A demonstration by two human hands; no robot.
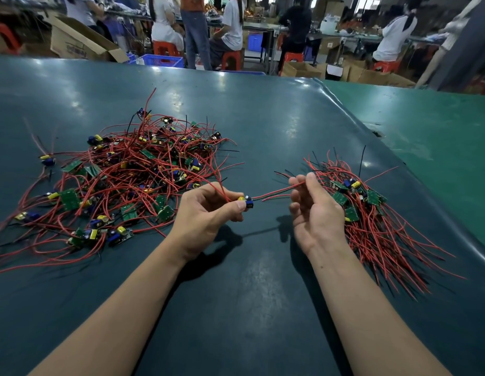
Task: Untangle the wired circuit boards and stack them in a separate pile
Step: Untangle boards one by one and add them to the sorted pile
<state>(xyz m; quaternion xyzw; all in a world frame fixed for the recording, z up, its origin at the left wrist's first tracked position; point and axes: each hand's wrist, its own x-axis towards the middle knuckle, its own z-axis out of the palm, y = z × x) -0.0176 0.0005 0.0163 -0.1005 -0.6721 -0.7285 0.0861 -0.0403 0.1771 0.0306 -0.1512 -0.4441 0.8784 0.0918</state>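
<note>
- Centrally, the left hand (208,210) pinched a small circuit board (246,202) between thumb and fingers, lifted above the dark green table (249,280).
- The right hand (314,210) pinched that board's red wire (276,192) between thumb and forefinger, its other fingers loosely curled.
- A tangled heap of wired boards (132,180) lay to the left.
- A separate pile (371,213) lay just beside the right hand.

Box (81,47) print blurred — no text readable.
</note>
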